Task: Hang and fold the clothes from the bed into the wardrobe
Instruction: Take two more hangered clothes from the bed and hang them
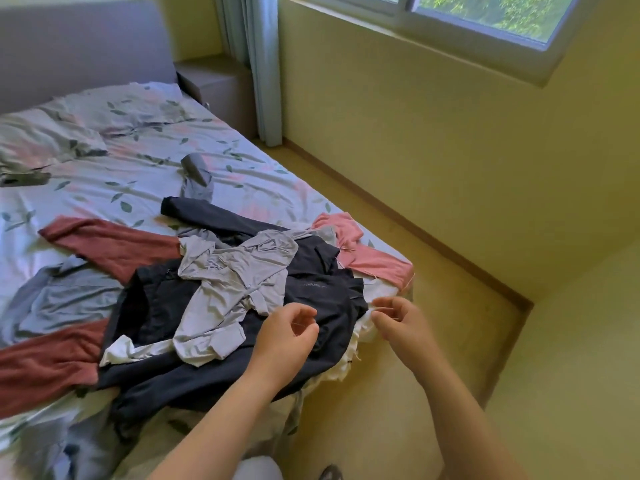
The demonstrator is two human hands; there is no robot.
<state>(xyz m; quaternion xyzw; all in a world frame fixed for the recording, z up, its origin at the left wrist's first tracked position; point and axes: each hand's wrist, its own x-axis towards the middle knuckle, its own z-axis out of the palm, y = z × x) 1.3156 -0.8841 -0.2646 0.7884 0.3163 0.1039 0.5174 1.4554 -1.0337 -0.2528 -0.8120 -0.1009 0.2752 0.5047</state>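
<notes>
Left hand, raised just above the near edge of the clothes pile: fingers curled, thumb and forefinger closed on a fine pale thread. Right hand, level with the left and a little apart from it, over the bed's corner: fingers likewise curled, pinching the same kind of thread at the fingertips. The thread is too thin to follow across the gap between the hands. Both forearms enter from the lower edge, bare.

Directly beneath the hands lies a dark navy jacket, spread open with small lettering on the chest. A crumpled light grey shirt lies on top of it, touching the left hand's side of the pile. White cloth shows under the jacket at the corner of the bed, just below the right hand. Beyond the right hand, a pink garment lies over the mattress edge, with loose threads at its hem.

To the left, a maroon garment stretches out from under the grey shirt, with a blue-grey garment beside it. A small grey item lies alone farther up the bed.

All the clothes rest on the bed, which has a leaf-print sheet, a matching pillow and a grey headboard. A bedside cabinet, a curtain and a window stand beyond, with yellow floor to the right.
</notes>
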